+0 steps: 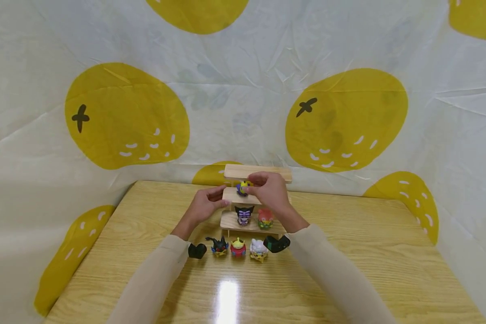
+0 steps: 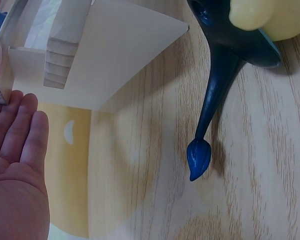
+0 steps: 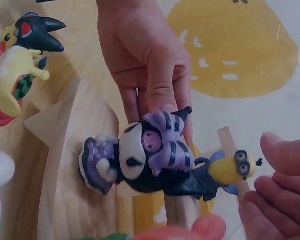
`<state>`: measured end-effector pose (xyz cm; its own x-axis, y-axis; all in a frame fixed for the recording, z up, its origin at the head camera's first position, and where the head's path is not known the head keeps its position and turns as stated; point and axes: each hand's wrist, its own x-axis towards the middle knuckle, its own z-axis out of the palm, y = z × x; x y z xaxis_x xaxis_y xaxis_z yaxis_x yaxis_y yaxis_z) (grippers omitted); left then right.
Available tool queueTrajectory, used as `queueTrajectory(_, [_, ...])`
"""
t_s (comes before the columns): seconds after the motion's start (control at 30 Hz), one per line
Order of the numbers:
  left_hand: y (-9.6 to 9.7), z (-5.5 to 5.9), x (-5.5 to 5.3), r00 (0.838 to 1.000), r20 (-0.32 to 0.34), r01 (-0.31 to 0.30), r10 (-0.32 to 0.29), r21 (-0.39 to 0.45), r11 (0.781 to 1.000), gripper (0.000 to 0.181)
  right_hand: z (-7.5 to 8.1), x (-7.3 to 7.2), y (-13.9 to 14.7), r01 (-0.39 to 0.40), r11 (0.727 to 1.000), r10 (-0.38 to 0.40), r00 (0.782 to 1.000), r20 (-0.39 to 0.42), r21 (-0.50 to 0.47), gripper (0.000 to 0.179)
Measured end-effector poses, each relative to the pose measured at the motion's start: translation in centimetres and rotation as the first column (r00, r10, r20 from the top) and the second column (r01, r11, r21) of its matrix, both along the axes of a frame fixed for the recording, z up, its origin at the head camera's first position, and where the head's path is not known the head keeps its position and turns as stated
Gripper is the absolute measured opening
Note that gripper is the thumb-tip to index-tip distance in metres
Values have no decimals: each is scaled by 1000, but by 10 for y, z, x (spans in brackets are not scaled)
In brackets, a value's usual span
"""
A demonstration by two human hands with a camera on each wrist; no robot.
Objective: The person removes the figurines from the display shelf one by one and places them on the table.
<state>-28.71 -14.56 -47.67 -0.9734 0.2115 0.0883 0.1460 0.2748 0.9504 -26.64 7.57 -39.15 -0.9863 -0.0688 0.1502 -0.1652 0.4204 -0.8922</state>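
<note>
A tiered wooden display stand (image 1: 257, 172) stands at the back of the table. My left hand (image 1: 202, 206) holds the left end of its middle step, thumb in front and fingers behind. On that step stands a yellow and blue Minion figure (image 3: 225, 170). Around it is my right hand (image 3: 282, 185), thumb and fingers spread; a gap shows between them and its head in the right wrist view. One step down, a black and purple Kuromi figure (image 1: 244, 216) stands left of a red and green figure (image 1: 265, 218).
Before the stand, a row on the table (image 1: 348, 261) holds a black-hooded figure (image 1: 218, 247), a red figure with a yellow head (image 1: 238, 247) and a white-hooded figure (image 1: 258, 249). Behind hangs a white cloth (image 1: 235, 112) printed with yellow fruit.
</note>
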Motion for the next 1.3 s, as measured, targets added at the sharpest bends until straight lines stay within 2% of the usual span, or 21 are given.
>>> queueTrajectory(0.17, [1,1,0,1000,5,-7,7,-2,1000,61,0,-1,-8,23,995,-21,1000,-22,95,35])
queueTrajectory(0.37, [2,2,-1,1000,4,1,-1,0,1000,62,-1,-2,-11,41,991,-39,999,-12,129,34])
queueTrajectory(0.7, [1,3,1,1000,-3,-6,6,-14,1000,62,-6,-5,-13,59,984,-49,997,-62,165,23])
queueTrajectory(0.97, [2,2,0,1000,2,-10,10,-21,1000,62,-6,-5,-11,37,975,-14,994,-105,219,21])
queueTrajectory(1.3, [1,2,1,1000,4,-9,9,-9,1000,61,2,1,0,15,973,18,990,-138,229,20])
